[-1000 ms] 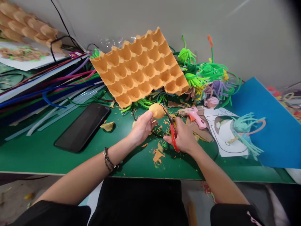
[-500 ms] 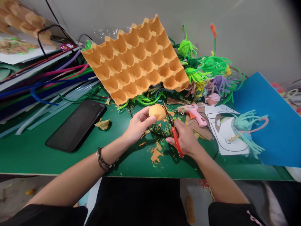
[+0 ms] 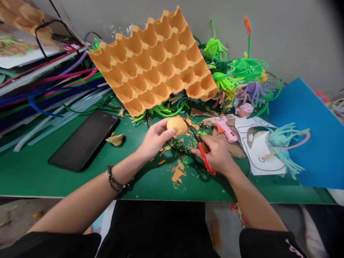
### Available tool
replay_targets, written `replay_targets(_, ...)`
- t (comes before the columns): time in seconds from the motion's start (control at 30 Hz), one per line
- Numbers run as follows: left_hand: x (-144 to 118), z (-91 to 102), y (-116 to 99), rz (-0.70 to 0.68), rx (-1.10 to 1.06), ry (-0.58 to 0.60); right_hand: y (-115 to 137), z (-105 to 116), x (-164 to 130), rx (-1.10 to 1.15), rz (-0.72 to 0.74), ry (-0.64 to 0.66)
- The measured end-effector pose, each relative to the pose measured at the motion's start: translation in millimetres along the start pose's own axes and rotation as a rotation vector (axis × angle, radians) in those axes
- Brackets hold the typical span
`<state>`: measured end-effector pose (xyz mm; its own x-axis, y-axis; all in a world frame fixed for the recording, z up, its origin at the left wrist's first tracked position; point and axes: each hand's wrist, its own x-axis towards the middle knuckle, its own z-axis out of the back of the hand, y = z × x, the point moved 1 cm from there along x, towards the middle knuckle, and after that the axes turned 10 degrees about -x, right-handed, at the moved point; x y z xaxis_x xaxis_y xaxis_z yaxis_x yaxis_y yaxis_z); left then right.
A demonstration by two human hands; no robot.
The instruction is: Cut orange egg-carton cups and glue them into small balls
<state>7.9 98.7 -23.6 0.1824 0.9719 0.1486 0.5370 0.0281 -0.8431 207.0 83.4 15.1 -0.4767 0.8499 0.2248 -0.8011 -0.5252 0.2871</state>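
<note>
Between the thumb and fingers of my left hand (image 3: 156, 139) is a rounded orange-tan egg carton cup (image 3: 177, 125), its bulging side facing me. My right hand (image 3: 219, 154) grips red-handled scissors (image 3: 205, 157), whose dark blades reach the cup's right edge. A thin strip of carton hangs at that edge by the blade. Below both hands, orange carton scraps (image 3: 178, 175) lie scattered on the green table (image 3: 150, 186). The large orange egg tray (image 3: 153, 61) stands tilted behind my hands, with a ragged gap cut in its lower edge.
A black phone (image 3: 84, 139) and a loose carton piece (image 3: 115, 139) lie to the left. On the right are a pink glue gun (image 3: 224, 127), a white paper with drawn outlines (image 3: 252, 154) and a blue board (image 3: 309, 143). Green pipe cleaners (image 3: 244, 68) pile up behind.
The view has shifted slightly. The scissors have turned a little, and their handles sit farther right. The cup stays in my left hand with the blades at its edge.
</note>
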Motion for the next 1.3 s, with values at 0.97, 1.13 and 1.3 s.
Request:
replay_targets(0.97,5,-1.5,-12,0.062,0.048,0.071,-3,-15,-1,-0.114,0.001,0.094)
replay_targets(1.13,6,-1.5,-30,0.007,0.238,0.112,-4,-12,0,-0.141,0.041,0.165)
replay_targets(1.3,5,1.8,-17,0.096,0.112,0.122,-6,-8,1,-0.047,0.095,0.201)
